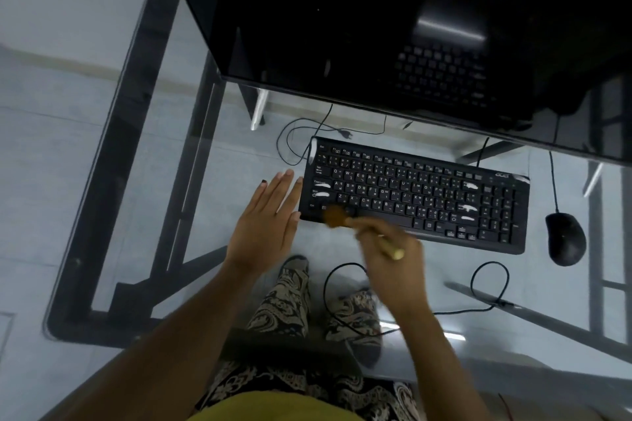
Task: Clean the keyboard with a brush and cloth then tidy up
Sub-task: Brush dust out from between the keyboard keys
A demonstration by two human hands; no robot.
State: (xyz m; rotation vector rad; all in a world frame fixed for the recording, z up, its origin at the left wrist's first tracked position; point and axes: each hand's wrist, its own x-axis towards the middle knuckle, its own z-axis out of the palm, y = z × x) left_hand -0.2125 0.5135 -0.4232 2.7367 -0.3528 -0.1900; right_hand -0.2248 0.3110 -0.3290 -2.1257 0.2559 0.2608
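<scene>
A black keyboard (pixel 427 191) lies on the glass desk (pixel 171 154), angled slightly down to the right. My right hand (pixel 393 260) grips a small brush (pixel 337 217) with brown bristles and a pale handle. The bristles touch the keyboard's lower left corner, and both hand and brush look motion-blurred. My left hand (pixel 270 219) rests flat with fingers spread, its fingertips against the keyboard's left edge. No cloth is in view.
A large black monitor (pixel 376 27) stands behind the keyboard. A black mouse (pixel 564 237) sits to the keyboard's right. Cables (pixel 307 133) and my patterned trousers show through the glass. The desk's left edge has a dark metal frame.
</scene>
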